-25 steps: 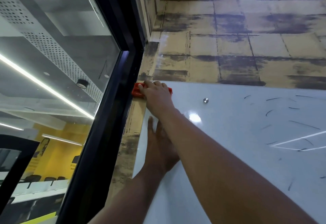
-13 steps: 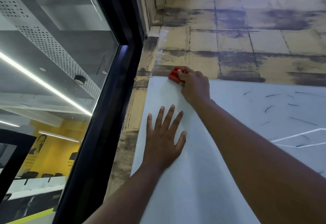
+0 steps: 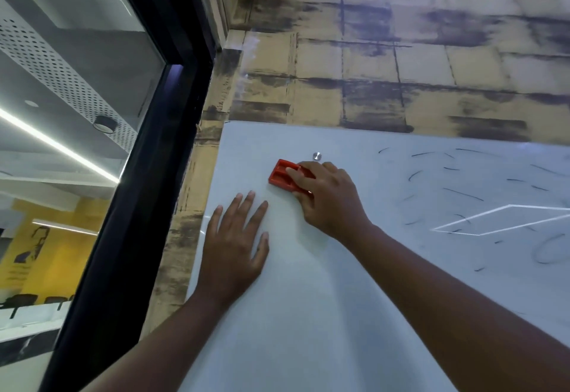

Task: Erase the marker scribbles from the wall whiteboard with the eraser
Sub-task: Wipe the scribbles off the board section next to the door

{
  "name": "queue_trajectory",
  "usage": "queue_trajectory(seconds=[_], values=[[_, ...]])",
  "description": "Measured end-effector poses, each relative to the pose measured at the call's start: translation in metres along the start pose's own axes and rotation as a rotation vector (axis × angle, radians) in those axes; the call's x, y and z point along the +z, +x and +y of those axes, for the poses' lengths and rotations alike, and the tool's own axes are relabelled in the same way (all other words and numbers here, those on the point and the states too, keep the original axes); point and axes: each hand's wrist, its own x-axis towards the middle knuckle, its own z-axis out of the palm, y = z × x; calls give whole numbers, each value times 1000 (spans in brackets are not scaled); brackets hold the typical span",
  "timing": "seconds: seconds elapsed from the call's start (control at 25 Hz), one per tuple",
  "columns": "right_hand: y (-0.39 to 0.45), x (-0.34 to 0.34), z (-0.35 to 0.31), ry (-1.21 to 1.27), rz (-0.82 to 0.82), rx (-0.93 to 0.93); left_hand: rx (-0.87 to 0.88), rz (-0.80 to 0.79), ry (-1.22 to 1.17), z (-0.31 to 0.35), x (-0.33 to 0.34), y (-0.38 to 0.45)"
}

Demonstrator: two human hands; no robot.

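Red eraser [image 3: 285, 179], clamped under my right hand [image 3: 330, 200], has dropped from the whiteboard [image 3: 308, 314] top edge to beside the stud [image 3: 317, 155]. Left hand [image 3: 234, 243] flat, fingers spread (unmoved). Scribbles [image 3: 462, 194] lie rightward, open board below.

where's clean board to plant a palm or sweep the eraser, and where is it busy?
Clean: the whiteboard below and between the left hand and right hand, plus the strip along its left edge. Busy: right of the red eraser, marker scribbles spread to the frame edge. A metal stud sits just above the eraser.
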Motion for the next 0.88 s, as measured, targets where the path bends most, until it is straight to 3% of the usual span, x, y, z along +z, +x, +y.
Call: queue_trajectory(seconds=[0.12, 0.28, 0.44, 0.6, 0.88], values=[[-38, -14, 44, -31, 28, 6, -38, 17, 69, 9, -5, 3], [-55, -32, 98, 13, 83, 147, -179, 30, 97, 47, 6, 23], [-54, -48, 143, 0, 105, 180, -37, -13, 85, 118, 30, 59], [-56, -61, 195, -28, 167, 359, -87, -33, 78, 164, 52, 90], [-81, -67, 258, -122, 333, 676, -61, -54, 45, 177, 61, 89]])
